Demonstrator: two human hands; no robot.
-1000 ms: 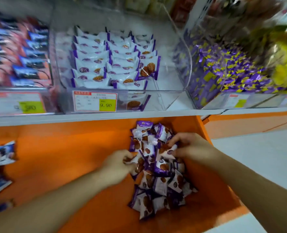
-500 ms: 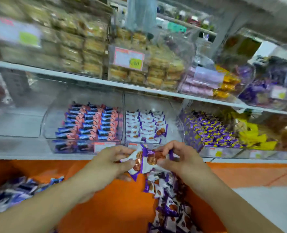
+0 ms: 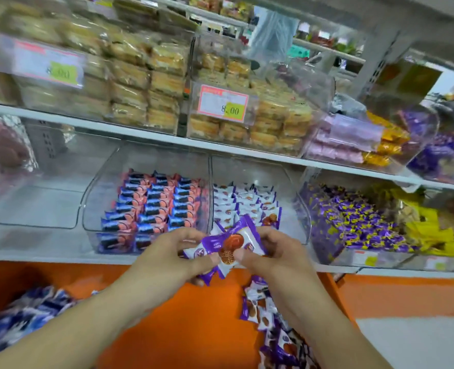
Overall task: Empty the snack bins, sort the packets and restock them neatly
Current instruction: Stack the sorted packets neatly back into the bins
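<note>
Both hands hold a small bunch of purple-and-white waffle packets [image 3: 229, 245] just in front of the clear bin [image 3: 292, 182] that has the same packets lined up in rows [image 3: 243, 202]. My left hand [image 3: 172, 251] grips the bunch from the left and below. My right hand [image 3: 271, 251] pinches it from the right. More of these packets lie in a loose pile [image 3: 271, 323] on the orange ledge [image 3: 188, 323] below my right forearm.
A clear bin [image 3: 92, 187] of blue-and-pink packets [image 3: 154, 209] stands to the left, and one with purple-and-yellow candies [image 3: 353, 222] to the right. Blue packets [image 3: 26, 318] are heaped on the ledge's left. The upper shelf [image 3: 140, 134] holds bins of cakes.
My hands lifted several packets out of the pile on the ledge and brought them up to the front of the waffle bin. The view tilted up towards the shelves.
</note>
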